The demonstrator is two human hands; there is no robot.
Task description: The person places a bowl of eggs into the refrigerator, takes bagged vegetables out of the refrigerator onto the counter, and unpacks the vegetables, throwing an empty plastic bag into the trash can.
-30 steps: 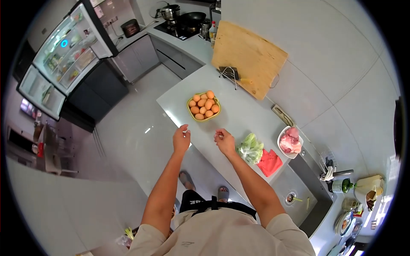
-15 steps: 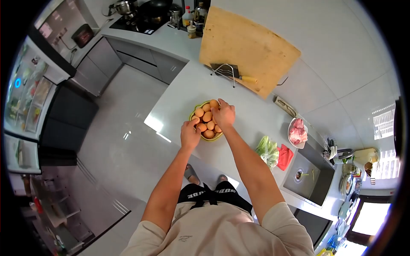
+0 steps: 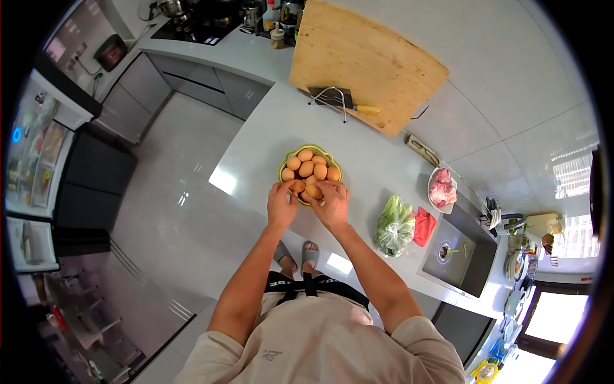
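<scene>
Brown eggs [image 3: 306, 169] fill a yellow-green basket [image 3: 330, 155] with a wavy rim on the pale counter. At the near left side of the basket, my left hand [image 3: 282, 206] has its thumb and fingers closed on an egg [image 3: 298, 185]. Beside it, my right hand [image 3: 334, 205] grips another egg [image 3: 313, 191] at the near right side. Both hands are close together over the near rim, which they partly hide. Several eggs behind them lie uncovered.
Right of the basket are bagged green vegetables [image 3: 394, 227], a red cloth [image 3: 423, 226], a plate of raw meat [image 3: 442, 189] and a sink [image 3: 455, 256]. A cutting board [image 3: 371, 64] leans on the wall behind a cleaver [image 3: 332, 97] in a wire rack.
My right hand has moved from the far right side of the basket down to its near edge, beside my left hand. My left hand has shifted slightly. The far eggs are now uncovered.
</scene>
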